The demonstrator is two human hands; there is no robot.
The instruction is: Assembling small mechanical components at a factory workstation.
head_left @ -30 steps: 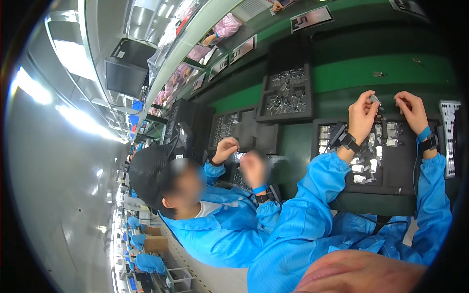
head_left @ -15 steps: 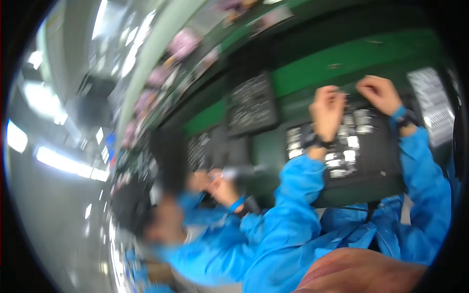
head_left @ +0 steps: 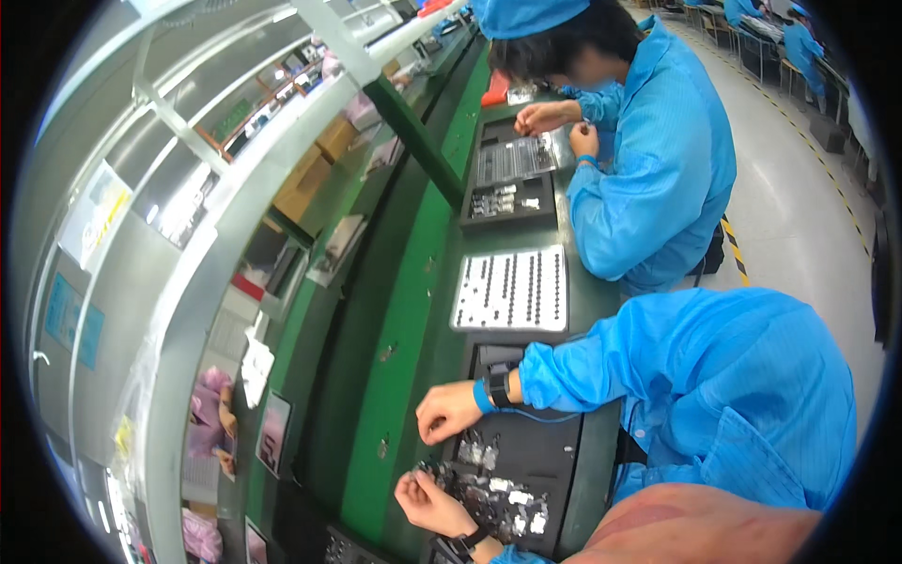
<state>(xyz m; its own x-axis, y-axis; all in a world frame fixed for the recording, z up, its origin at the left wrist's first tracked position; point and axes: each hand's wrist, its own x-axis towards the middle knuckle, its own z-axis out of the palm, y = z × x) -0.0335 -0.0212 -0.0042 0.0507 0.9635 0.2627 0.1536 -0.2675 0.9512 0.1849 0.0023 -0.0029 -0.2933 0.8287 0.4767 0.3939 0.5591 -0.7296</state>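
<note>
My left hand (head_left: 427, 498), with a black watch on its wrist, is curled over a heap of small shiny metal parts (head_left: 489, 493) in a black tray (head_left: 550, 442), pinching one of them. My right hand (head_left: 449, 411), with a blue wrist strap and a black band, is just beyond the left hand at the tray's far edge. Its fingers are curled shut, and what they hold is hidden. Both of my sleeves are bright blue.
A pale tray (head_left: 512, 287) with rows of small dark parts lies further along the bench. A green conveyor strip (head_left: 404, 310) runs along the bench behind the trays. A co-worker (head_left: 648, 141) in a blue coat and cap works over black trays (head_left: 512, 188). A metal rack (head_left: 235, 216) stands behind.
The view has swung round: a different co-worker is now in sight along the bench. My hands stay close together over the black tray of parts.
</note>
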